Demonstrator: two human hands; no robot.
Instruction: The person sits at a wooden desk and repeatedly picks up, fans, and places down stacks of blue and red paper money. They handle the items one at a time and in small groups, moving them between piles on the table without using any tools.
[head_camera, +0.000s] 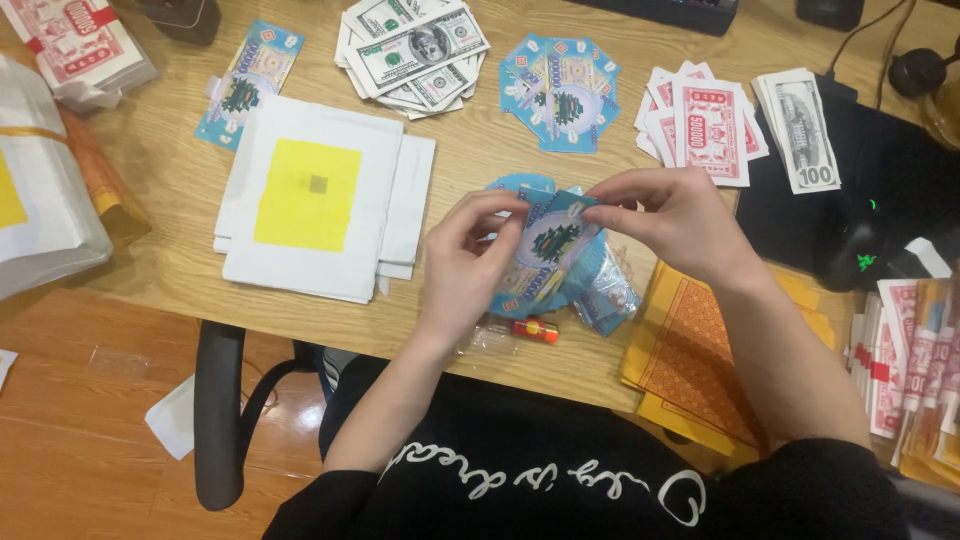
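Blue paper notes are pinched in a fan between the left hand and right hand, both closed on them, edges spread apparently for counting.

Fanned stack of blue paper notes, green tree print, tilted, held above desk edge

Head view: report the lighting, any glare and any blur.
Head view: even, soft indoor light with faint shadows; glare on the wooden floor at lower left; the left hand and right hand on the blue notes look slightly soft; frame corners bend a little.
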